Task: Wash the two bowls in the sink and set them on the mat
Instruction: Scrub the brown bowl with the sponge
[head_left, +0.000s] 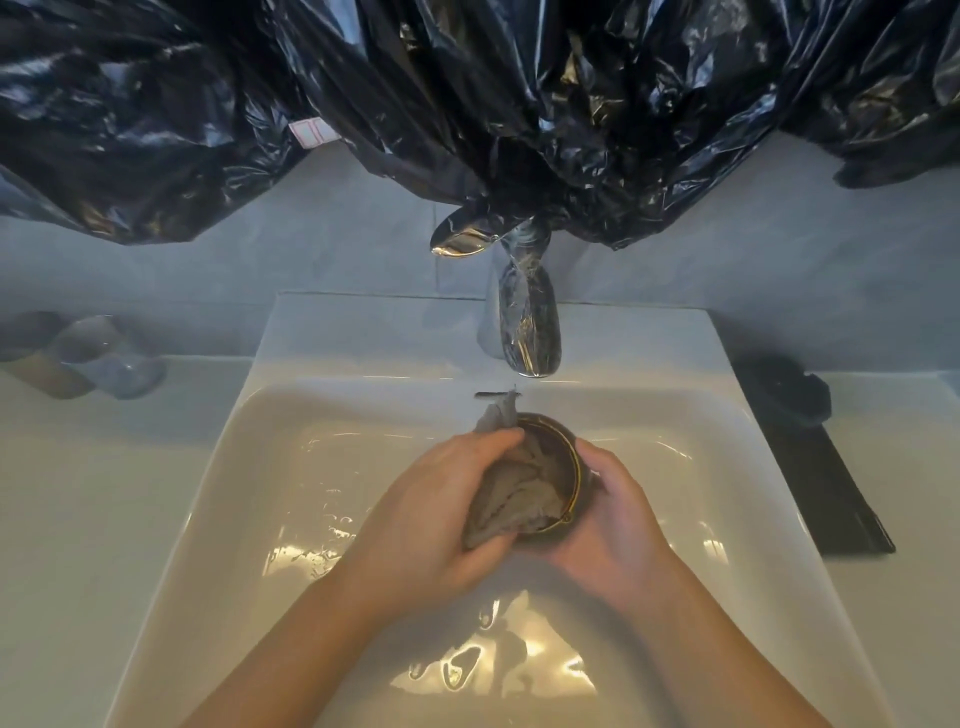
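Note:
A small dark bowl (563, 457) with a gold rim is held above the white sink (291, 467), below the faucet. My right hand (618, 525) cups the bowl from the right and underneath. My left hand (431, 514) presses a grey-brown cloth (511, 493) into the bowl's inside. The cloth's upper end sticks out past the rim toward the faucet. A dark mat (826, 483) lies on the counter right of the sink, with a dark object (789, 387), too blurred to identify, at its far end.
The chrome faucet (527, 322) stands at the sink's back, partly wrapped in black plastic sheeting (467, 104) that hangs over the wall. Two blurred glass tumblers (111, 358) stand on the left counter. Water glistens on the sink bottom.

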